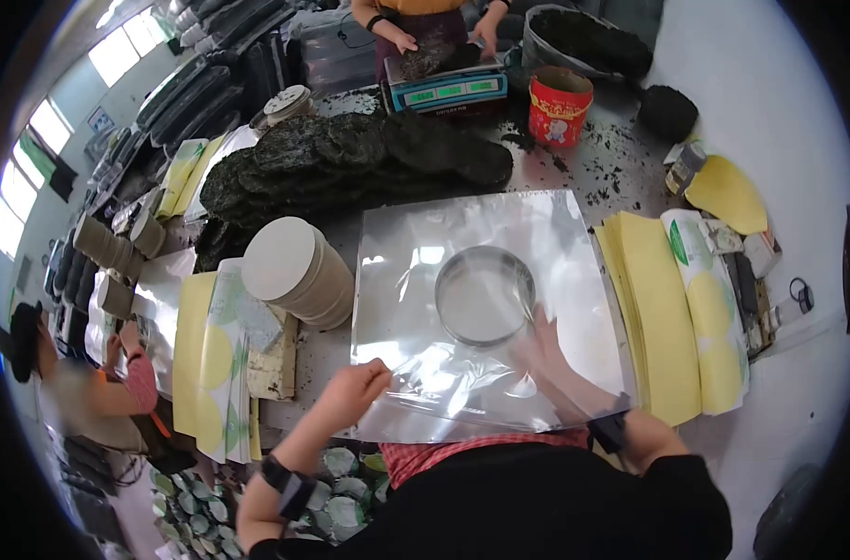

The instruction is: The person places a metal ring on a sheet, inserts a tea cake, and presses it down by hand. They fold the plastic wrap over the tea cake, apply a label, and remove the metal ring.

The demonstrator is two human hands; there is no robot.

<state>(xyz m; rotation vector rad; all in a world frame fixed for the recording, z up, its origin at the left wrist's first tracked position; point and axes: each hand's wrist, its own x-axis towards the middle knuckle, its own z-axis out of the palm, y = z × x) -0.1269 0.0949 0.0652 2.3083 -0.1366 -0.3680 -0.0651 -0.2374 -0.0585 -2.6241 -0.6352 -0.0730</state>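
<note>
A clear, glossy plastic sheet [415,327] covers the work surface in front of me. Its near left edge is pinched between the closed fingers of my left hand [355,390]. A round metal ring [441,303] stands toward the middle of the sheet area, its wall showing as a thin band. My right hand [541,350] is low over the sheet, just to the near right of the ring, its fingers smeared by motion. A tall stack of round, pale discs [299,275] rises left of the sheet.
Dark, round, flat cakes [350,168] lie overlapping behind the sheet. Yellow sheets [653,327] and printed wrappers [709,317] flank the right side. Across the table, a person handles dark material on a scale [448,91] beside a red bucket [559,107]. Another person [93,392] works at left.
</note>
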